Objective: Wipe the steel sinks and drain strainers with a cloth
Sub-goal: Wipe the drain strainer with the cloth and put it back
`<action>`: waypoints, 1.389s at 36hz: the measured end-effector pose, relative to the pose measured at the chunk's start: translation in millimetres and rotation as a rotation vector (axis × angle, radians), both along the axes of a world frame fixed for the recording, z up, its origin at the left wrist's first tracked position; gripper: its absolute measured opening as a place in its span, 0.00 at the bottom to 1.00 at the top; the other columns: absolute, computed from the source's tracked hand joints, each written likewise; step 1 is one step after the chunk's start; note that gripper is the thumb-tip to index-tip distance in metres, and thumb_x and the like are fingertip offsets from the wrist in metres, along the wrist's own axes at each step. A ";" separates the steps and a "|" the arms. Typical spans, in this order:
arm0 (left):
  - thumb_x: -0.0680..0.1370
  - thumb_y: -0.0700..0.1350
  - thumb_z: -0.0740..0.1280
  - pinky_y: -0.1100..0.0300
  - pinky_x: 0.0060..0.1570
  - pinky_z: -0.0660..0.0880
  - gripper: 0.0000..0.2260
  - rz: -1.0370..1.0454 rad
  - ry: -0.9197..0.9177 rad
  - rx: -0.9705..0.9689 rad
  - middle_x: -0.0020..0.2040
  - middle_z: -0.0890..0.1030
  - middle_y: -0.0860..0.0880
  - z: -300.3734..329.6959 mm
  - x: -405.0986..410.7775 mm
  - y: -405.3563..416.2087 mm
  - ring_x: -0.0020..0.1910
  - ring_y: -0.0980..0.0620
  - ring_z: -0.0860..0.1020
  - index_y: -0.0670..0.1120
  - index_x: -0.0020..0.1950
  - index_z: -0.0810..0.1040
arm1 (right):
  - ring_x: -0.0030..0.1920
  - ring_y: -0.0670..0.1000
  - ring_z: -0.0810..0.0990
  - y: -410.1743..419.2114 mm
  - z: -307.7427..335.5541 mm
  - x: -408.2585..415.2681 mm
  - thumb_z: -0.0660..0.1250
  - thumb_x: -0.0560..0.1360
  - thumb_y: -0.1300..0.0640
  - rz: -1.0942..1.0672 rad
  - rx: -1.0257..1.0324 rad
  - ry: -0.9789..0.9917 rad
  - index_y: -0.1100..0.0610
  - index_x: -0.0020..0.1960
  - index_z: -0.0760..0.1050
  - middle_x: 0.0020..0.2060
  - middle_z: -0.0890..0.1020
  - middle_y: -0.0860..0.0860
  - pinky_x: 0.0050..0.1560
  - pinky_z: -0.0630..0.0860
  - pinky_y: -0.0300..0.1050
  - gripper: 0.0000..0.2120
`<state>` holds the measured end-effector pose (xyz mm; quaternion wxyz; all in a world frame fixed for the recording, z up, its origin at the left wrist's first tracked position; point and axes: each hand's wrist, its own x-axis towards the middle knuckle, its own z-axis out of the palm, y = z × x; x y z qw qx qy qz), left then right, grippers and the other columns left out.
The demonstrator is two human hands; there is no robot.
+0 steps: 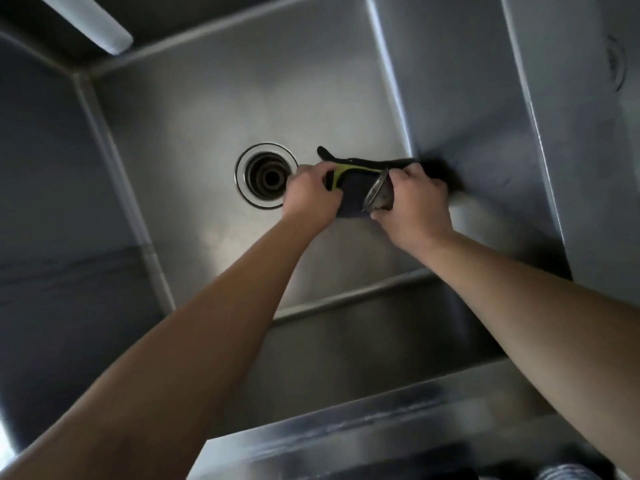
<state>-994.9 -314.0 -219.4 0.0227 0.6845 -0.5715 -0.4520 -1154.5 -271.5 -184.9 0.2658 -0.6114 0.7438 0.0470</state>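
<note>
Gripping the strainer (377, 194), right hand (412, 202) faces left hand (310, 199) clutching the cloth (353, 195).

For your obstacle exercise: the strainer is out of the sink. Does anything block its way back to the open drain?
Partly. The left hand and the dark cloth sit between the strainer, held by the right hand, and the open drain. The drain opening itself looks unobstructed.

sink (214, 109): dull silver-grey steel, plain | cloth (353, 197): dark navy-black with a yellow-green trim stripe | drain strainer (378, 194): shiny silver | drain opening (266, 175): bright silver ring, dark inside
</note>
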 end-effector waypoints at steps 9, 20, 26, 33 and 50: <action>0.75 0.46 0.70 0.48 0.64 0.69 0.12 -0.011 -0.094 -0.074 0.61 0.74 0.47 -5.2 -13.7 1.0 0.62 0.44 0.73 0.53 0.58 0.78 | 0.62 0.61 0.72 1.8 -1.5 -5.6 0.77 0.69 0.49 0.005 -0.002 0.018 0.57 0.63 0.73 0.60 0.76 0.58 0.62 0.65 0.54 0.27; 0.72 0.38 0.69 0.56 0.50 0.77 0.24 0.109 0.079 -0.005 0.48 0.78 0.50 6.3 -12.0 -8.9 0.49 0.49 0.79 0.52 0.67 0.73 | 0.63 0.60 0.72 -5.8 2.5 -2.8 0.77 0.68 0.50 -0.064 -0.003 -0.166 0.54 0.67 0.72 0.64 0.76 0.55 0.64 0.68 0.56 0.30; 0.70 0.36 0.71 0.64 0.32 0.72 0.25 0.421 0.257 0.170 0.44 0.78 0.51 11.4 -14.2 -13.1 0.40 0.54 0.77 0.51 0.65 0.73 | 0.63 0.60 0.72 -2.5 -3.0 0.9 0.77 0.69 0.50 -0.047 0.017 -0.131 0.55 0.65 0.73 0.61 0.76 0.55 0.63 0.66 0.55 0.28; 0.75 0.33 0.69 0.73 0.41 0.74 0.14 0.048 0.388 0.259 0.43 0.83 0.53 10.9 -14.4 -4.6 0.39 0.64 0.79 0.47 0.56 0.84 | 0.61 0.59 0.72 0.1 -4.4 -4.2 0.79 0.65 0.51 -0.059 0.023 -0.108 0.55 0.61 0.71 0.58 0.77 0.54 0.59 0.65 0.54 0.28; 0.71 0.38 0.74 0.66 0.35 0.73 0.07 -0.104 0.220 0.224 0.32 0.80 0.48 14.3 -9.8 -37.6 0.30 0.55 0.76 0.45 0.47 0.85 | 0.64 0.57 0.67 -0.8 3.1 -8.9 0.78 0.64 0.52 -0.069 0.054 -0.189 0.49 0.63 0.73 0.56 0.78 0.46 0.59 0.61 0.51 0.29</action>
